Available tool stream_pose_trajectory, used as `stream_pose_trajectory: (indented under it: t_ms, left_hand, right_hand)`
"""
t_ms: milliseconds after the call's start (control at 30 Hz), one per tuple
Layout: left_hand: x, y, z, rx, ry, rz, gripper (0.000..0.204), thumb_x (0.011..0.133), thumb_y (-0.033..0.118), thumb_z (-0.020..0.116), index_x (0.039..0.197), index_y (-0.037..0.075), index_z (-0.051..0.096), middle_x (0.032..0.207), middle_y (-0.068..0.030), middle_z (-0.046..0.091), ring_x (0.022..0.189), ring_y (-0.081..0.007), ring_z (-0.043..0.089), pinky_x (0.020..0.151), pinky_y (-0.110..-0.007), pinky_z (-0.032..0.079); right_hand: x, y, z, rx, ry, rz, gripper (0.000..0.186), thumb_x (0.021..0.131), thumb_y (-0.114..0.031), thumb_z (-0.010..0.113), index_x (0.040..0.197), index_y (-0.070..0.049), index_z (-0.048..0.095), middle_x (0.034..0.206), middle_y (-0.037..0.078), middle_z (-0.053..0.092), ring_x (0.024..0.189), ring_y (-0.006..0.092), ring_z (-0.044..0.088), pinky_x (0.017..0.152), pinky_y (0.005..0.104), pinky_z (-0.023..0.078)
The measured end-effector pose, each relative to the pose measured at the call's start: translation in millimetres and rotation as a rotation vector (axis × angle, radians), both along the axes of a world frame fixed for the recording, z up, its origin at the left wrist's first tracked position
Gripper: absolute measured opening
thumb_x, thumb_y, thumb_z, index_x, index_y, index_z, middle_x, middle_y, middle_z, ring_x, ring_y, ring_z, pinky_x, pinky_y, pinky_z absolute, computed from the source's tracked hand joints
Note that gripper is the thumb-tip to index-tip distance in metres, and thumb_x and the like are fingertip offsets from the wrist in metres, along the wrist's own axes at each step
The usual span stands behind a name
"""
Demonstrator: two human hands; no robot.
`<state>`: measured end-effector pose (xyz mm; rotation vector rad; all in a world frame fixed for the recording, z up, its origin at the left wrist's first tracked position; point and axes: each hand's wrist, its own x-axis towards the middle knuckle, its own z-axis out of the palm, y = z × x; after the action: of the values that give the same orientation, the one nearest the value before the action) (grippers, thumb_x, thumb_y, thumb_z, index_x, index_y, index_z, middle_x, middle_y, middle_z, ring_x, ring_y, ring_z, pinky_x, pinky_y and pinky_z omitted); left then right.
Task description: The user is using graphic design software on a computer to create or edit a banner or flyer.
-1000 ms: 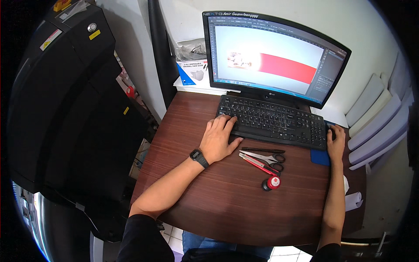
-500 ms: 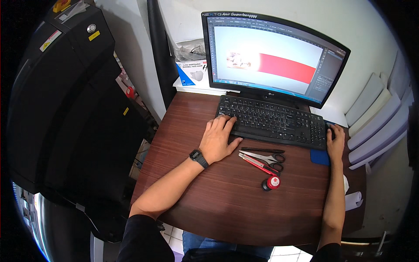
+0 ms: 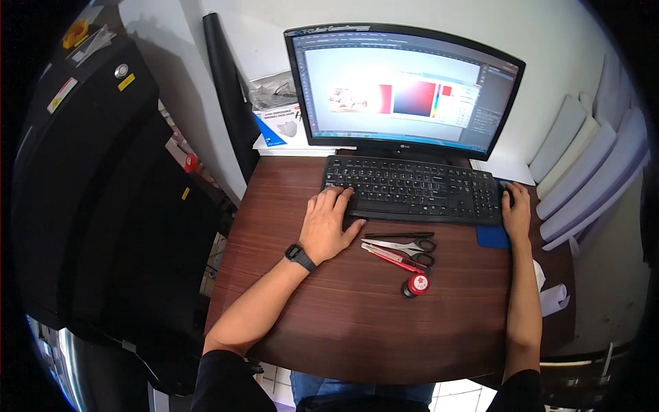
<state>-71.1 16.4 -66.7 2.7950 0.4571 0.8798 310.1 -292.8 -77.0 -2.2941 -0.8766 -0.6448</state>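
My left hand [image 3: 325,223] rests with fingers apart at the lower left corner of the black keyboard [image 3: 422,189], fingertips on its keys. My right hand [image 3: 516,214] is on a dark mouse [image 3: 508,193] at the right, over a blue mouse pad [image 3: 491,237]. Between my hands lie a black pen-like stick [image 3: 384,235], scissors [image 3: 392,244], a red cutter [image 3: 390,257] and a red-and-black round item [image 3: 419,284]. The monitor [image 3: 350,63] behind the keyboard shows a colour-selection window over a red banner design.
The wooden desk [image 3: 288,329] has a large black machine [image 3: 103,206] to its left. A mask box [image 3: 281,127] and a tall black roll [image 3: 226,82] stand back left. Pale rolls [image 3: 576,178] lean at the right, with a small white roll [image 3: 552,300] lower down.
A colour-selection window has appeared on the screen. The view has shifted, placing the monitor farther left. Both hands keep about the same places on the keyboard and mouse.
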Motion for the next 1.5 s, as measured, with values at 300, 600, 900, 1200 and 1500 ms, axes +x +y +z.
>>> stream_pose_trajectory:
  t_ms: [300, 600, 900, 1200, 1500]
  left_hand:
    - [1, -3, 4, -0.006, -0.019, -0.009, 0.068, 0.086, 0.028, 0.083, 0.142, 0.0, 0.056, 0.135, -0.0159, 0.058, 0.127, -0.0355, 0.053, 0.109, -0.047, 0.041]
    - [0, -2, 1, 0.023, -0.003, 0.01, 0.07, 0.087, 0.028, 0.083, 0.144, 0.0, 0.054, 0.136, -0.0195, 0.057, 0.128, -0.0377, 0.053, 0.109, -0.048, 0.04]
    - [1, -2, 3, 0.038, 0.005, 0.0, 0.07, 0.087, 0.028, 0.083, 0.144, 0.001, 0.054, 0.137, -0.0199, 0.057, 0.129, -0.0381, 0.054, 0.109, -0.048, 0.04]
    - [0, -3, 5, 0.019, 0.017, 0.006, 0.069, 0.088, 0.029, 0.082, 0.144, 0.0, 0.053, 0.137, -0.0201, 0.056, 0.129, -0.0386, 0.053, 0.11, -0.048, 0.04]
    - [1, -2, 5, -0.005, -0.018, -0.004, 0.068, 0.086, 0.028, 0.083, 0.142, 0.0, 0.056, 0.135, -0.018, 0.058, 0.128, -0.0368, 0.054, 0.108, -0.047, 0.041]
  right_hand:
    - [3, 1, -1, 0.011, -0.019, -0.003, 0.029, 0.101, -0.018, 0.064, 0.125, -0.004, 0.071, 0.135, 0.02, 0.064, 0.127, 0.0396, 0.06, 0.108, 0.0452, 0.049]
    - [-3, 4, 2, 0.041, -0.02, -0.002, 0.029, 0.099, -0.018, 0.065, 0.123, -0.003, 0.073, 0.133, 0.02, 0.066, 0.124, 0.039, 0.061, 0.105, 0.0455, 0.05]
    - [-2, 4, 2, 0.064, -0.049, -0.002, 0.026, 0.096, -0.017, 0.068, 0.117, -0.004, 0.074, 0.127, 0.017, 0.068, 0.117, 0.0389, 0.063, 0.101, 0.0467, 0.052]
    - [-8, -1, 11, -0.01, -0.058, 0.144, 0.062, 0.076, -0.018, 0.066, 0.138, -0.007, 0.061, 0.14, 0.016, 0.061, 0.141, 0.0399, 0.048, 0.117, 0.0513, 0.037]
    - [-16, 2, 16, -0.1, -0.062, 0.113, 0.063, 0.08, -0.018, 0.067, 0.142, -0.007, 0.058, 0.143, 0.018, 0.059, 0.142, 0.0408, 0.048, 0.117, 0.053, 0.037]
